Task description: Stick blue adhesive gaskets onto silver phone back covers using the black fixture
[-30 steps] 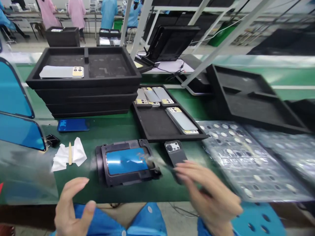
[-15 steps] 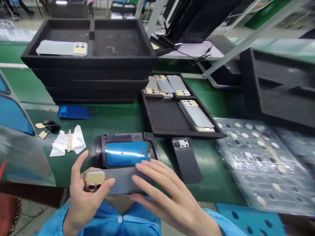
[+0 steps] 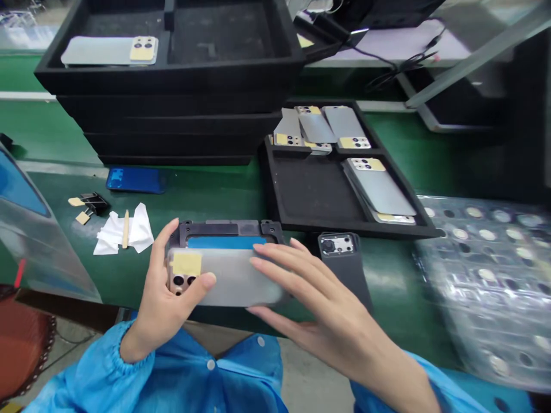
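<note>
A pale phone back with a camera block and yellow sticker (image 3: 235,278) is tilted over the near part of a black fixture (image 3: 224,228). My left hand (image 3: 170,292) grips its camera end, thumb beside the lenses and fingers behind the left edge. At the other end my right hand (image 3: 314,304) holds it too, with fingertips on the upper edge and thumb under the lower edge. A strip of blue film (image 3: 226,242) shows in the fixture behind the phone. To the right lies a dark phone case (image 3: 344,264), partly behind my right hand.
Stacked black trays (image 3: 172,86) stand at the back left. A divided black tray (image 3: 307,189) with several phones sits behind my right hand. On the left are white tissue (image 3: 140,229), a binder clip (image 3: 95,202) and a blue panel (image 3: 135,180). Clear plastic trays (image 3: 495,287) lie right.
The phone has risen and turned its pale back more toward the camera, now covering most of the blue film. Both hands moved with it. The camera view has shifted.
</note>
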### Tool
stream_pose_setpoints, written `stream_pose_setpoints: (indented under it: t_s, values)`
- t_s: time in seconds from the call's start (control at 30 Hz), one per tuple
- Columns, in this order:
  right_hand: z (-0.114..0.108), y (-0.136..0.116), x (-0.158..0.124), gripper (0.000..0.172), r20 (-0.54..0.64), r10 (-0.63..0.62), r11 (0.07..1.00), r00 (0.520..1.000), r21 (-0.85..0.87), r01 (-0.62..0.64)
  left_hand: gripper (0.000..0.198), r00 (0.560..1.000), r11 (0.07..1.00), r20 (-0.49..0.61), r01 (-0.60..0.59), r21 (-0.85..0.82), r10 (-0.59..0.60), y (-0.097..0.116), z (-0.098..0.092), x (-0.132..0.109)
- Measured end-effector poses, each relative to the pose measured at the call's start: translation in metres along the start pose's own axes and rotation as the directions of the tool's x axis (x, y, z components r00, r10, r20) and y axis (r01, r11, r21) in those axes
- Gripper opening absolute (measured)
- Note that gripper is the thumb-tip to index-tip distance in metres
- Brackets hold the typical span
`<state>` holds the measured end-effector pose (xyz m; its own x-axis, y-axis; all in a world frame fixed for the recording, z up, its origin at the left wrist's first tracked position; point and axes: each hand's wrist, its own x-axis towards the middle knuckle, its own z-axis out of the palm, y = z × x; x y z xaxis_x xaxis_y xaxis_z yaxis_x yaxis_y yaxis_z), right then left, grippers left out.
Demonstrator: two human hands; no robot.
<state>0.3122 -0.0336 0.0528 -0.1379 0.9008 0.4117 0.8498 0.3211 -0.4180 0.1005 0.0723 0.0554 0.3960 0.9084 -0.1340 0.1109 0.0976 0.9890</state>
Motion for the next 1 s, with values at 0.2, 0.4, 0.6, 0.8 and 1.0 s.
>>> stream_pose_setpoints:
  t_s: [0.2,0.4,0.6,0.8,1.0]
  values:
    - [-0.007,0.022,0.005,0.062,0.012,0.133,0.987,0.991,0.085,-0.134,0.068,0.977,0.989,-0.165,-0.119,0.086,0.132,-0.024,-0.02,0.02]
    - [0.003,0.038,0.001,0.055,0.107,0.244,0.955,0.964,0.144,-0.258,0.076,0.995,0.998,-0.099,0.034,0.055,-0.028,-0.043,-0.023,0.035]
    - [0.004,0.046,-0.002,0.067,0.177,0.306,0.928,0.935,0.163,-0.334,0.101,0.995,0.995,-0.044,0.096,0.017,-0.095,-0.046,-0.011,0.038]
    - [0.003,0.047,-0.002,0.068,0.207,0.308,0.904,0.929,0.242,-0.353,0.105,0.994,0.994,-0.01,0.11,0.024,-0.11,-0.048,-0.012,0.039]
    - [0.006,0.047,-0.005,0.067,0.207,0.308,0.892,0.928,0.277,-0.358,0.105,0.993,0.993,-0.01,0.115,0.004,-0.114,-0.049,-0.012,0.036]
